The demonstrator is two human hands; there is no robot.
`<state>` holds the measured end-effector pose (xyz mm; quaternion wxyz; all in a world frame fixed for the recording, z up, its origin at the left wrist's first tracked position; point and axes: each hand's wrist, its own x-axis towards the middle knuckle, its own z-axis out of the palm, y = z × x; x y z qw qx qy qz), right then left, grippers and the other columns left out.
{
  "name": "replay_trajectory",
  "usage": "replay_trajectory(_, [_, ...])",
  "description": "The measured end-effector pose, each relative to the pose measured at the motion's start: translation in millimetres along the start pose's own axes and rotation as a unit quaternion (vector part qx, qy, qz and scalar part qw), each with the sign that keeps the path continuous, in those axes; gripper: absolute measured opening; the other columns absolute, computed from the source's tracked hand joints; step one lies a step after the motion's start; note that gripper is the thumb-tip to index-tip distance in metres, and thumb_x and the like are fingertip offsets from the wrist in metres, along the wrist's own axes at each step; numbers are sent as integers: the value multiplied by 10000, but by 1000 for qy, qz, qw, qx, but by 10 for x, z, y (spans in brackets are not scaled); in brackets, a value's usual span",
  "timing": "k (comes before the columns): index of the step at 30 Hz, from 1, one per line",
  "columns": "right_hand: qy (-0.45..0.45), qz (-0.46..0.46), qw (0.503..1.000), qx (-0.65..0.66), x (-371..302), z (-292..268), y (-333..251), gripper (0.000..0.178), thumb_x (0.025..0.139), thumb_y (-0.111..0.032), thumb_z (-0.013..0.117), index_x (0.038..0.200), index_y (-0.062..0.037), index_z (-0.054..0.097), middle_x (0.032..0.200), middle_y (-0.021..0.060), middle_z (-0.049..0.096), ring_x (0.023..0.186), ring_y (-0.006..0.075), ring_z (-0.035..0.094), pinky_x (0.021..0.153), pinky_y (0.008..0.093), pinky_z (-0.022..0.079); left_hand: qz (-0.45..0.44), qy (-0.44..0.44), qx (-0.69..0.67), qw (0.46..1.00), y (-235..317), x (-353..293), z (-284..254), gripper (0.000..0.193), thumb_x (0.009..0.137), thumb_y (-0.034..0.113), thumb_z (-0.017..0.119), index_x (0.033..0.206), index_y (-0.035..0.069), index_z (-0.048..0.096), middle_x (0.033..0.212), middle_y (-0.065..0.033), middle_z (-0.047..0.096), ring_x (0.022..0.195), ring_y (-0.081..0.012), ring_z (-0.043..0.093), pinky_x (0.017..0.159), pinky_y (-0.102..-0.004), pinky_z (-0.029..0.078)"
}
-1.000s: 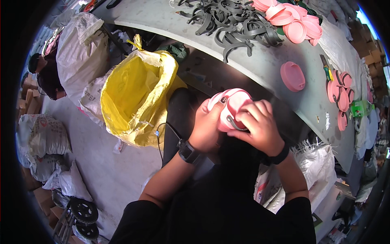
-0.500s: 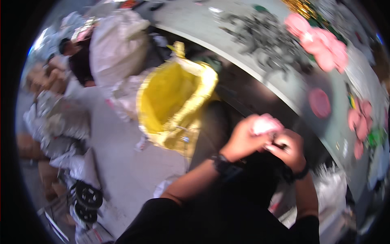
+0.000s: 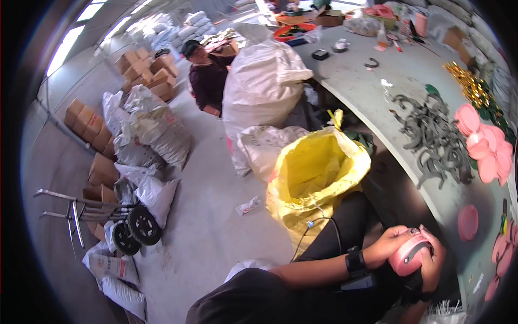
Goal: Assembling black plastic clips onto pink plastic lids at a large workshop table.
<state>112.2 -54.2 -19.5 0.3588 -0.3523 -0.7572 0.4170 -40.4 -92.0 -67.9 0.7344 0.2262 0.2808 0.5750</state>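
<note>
Between my two hands, over my lap beside the table, is a round pink plastic part [image 3: 400, 263] with a dark grey curved piece [image 3: 415, 250] lying against it. My left hand [image 3: 384, 248] grips the pink part from the left, its fingers over the top. The right hand [image 3: 434, 263] is wrapped round the other side, thumb near the grey piece. A single pink disc [image 3: 468, 222] lies on the table [image 3: 372, 89] close to my right hand. Farther along are a heap of grey curved pieces [image 3: 431, 135] and a pile of pink round parts [image 3: 488, 148].
A yellow sack [image 3: 294, 189] stands gaping left of my hands, with a tall white sack [image 3: 259, 86] behind it. A person [image 3: 208, 81] is beyond. At left are a hand trolley [image 3: 143, 224], filled sacks [image 3: 159, 132] and cardboard boxes [image 3: 89, 124]. Gold tinsel [image 3: 464, 81] lies on the table.
My view has swung left and up, showing more of the room. Both hands now clasp the pink part with the grey piece visible against it; earlier they were blurred around something pink.
</note>
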Motion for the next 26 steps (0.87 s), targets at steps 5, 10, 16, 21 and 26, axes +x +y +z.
replay_trajectory(5, [75, 44, 995, -40, 74, -94, -187, 300, 769, -73, 483, 1005, 55, 618, 970, 194, 656, 905, 258, 644, 824, 308, 470, 90, -17, 19, 996, 323, -28, -4, 232, 919, 168, 488, 1032, -14, 578, 958, -76, 628, 859, -138, 600, 756, -268, 485])
replay_trajectory(10, [343, 86, 931, -89, -56, -780, 150, 197, 868, -123, 564, 991, 17, 628, 781, 52, 622, 729, 86, 528, 688, 237, 438, 53, 127, 145, 980, 483, -107, -140, 375, 952, 330, 408, 1118, 13, 518, 1037, -82, 585, 948, -164, 569, 831, -319, 472])
replay_trajectory(16, [589, 129, 788, -128, -351, -2088, 740, 422, 889, -217, 532, 1237, 14, 470, 966, 91, 563, 831, 139, 538, 735, 261, 446, 32, 111, 28, 993, 372, -18, -211, 385, 936, 319, 447, 1160, 10, 499, 1124, -90, 570, 1029, -187, 551, 889, -342, 452])
replay_trajectory(21, [496, 125, 813, -278, -270, -1674, 744, 439, 887, -199, 541, 1248, 35, 455, 1184, 169, 542, 1014, 221, 551, 891, 313, 413, 60, 146, 46, 986, 375, -63, -392, 326, 934, 237, 420, 1091, -25, 535, 1049, -107, 582, 961, -167, 565, 852, -305, 454])
replay_trajectory(26, [339, 70, 922, -176, -308, -853, 443, 343, 913, -189, 511, 1198, 0, 523, 1124, 134, 597, 995, 224, 568, 875, 312, 428, 73, 93, 107, 987, 343, -100, -381, 294, 887, 145, 446, 1115, -15, 540, 1058, -99, 594, 941, -186, 579, 847, -304, 460])
